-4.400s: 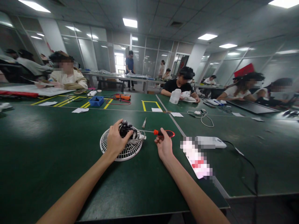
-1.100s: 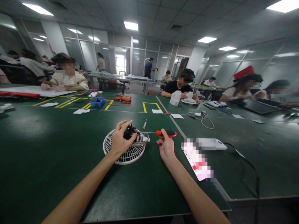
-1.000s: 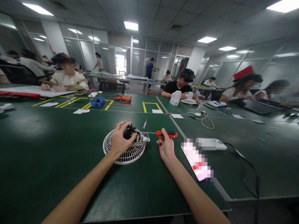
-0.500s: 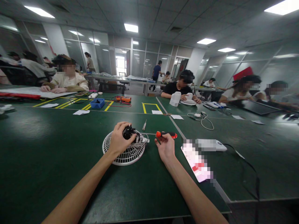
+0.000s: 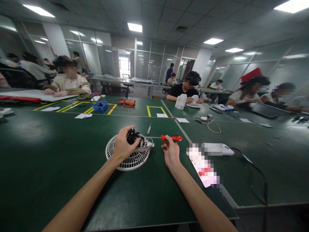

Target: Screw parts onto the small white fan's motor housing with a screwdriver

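Note:
My left hand [image 5: 122, 146] is wrapped round the black motor [image 5: 131, 138] of a small fan, holding it over a round white fan grille [image 5: 130, 165] that lies on the table. Pale wires [image 5: 145, 149] and a white plastic piece hang at the motor's right side. In my right hand [image 5: 172, 153] the red handle of a screwdriver [image 5: 177, 138] is pinched between thumb and fingers. Its shaft points left, level with the motor's side; where the tip sits is too small to make out. Just behind lies a small clear-handled screwdriver [image 5: 149, 129].
A phone with a lit screen [image 5: 201, 167] and a white device with a black cable [image 5: 218, 149] lie to the right. Farther back are a blue bin [image 5: 100, 106], an orange meter [image 5: 127, 102], paper slips and a coiled cable [image 5: 210, 124]. People sit across the table.
The screwdriver handle has turned, showing more red and less black, and my right fingers have shifted on it. My left hand and the motor stay in place.

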A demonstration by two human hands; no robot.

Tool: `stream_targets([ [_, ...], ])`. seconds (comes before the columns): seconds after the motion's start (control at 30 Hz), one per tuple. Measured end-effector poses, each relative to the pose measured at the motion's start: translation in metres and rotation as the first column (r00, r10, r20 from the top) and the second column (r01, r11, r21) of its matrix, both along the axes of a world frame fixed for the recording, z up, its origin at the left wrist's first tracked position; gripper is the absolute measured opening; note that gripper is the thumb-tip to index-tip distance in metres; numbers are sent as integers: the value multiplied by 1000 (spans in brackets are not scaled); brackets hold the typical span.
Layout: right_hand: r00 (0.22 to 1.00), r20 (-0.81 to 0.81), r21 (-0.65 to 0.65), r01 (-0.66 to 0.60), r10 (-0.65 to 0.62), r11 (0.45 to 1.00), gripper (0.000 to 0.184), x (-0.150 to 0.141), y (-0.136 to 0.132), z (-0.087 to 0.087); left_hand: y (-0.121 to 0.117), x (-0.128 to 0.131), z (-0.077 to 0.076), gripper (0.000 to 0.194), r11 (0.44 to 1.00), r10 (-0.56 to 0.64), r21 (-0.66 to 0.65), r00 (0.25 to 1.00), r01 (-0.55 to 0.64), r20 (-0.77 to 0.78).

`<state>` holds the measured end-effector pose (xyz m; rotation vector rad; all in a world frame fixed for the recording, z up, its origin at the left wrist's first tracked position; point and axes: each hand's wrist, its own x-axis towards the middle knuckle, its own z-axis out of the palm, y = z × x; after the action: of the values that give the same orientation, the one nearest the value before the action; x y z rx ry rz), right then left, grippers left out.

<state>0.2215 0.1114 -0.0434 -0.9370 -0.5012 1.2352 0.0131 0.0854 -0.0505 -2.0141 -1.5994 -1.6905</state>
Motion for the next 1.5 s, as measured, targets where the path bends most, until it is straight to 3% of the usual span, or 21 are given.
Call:
stream_targets([
  [0.2,1000,-6,-4,-7,7,1000,44,0,1,0,-1,0,2,54,999,-13,31,999,14,-32],
  [0.47,999,-31,-19,-17,16,1000,47,-2,0,3,1,-1,-1,53,998,-15,62,999,18,-49],
  [0.77,996,-75,-24,-41,40,999,37,-2,-1,4,0,-1,1,48,999,-14,42,999,16,-46],
  [0.97,986,-158,-42,-64,57,997,14,0,-4,9,0,-1,0,48,998,-7,65,999,10,-41],
  [1.13,989,-142,-57,-45,37,997,12,0,-4,11,1,-1,1,48,997,-17,77,999,19,-35],
  [1.5,999,-39,-27,-35,34,999,39,0,2,-6,1,0,1,36,997,-16,78,1000,18,-15],
])
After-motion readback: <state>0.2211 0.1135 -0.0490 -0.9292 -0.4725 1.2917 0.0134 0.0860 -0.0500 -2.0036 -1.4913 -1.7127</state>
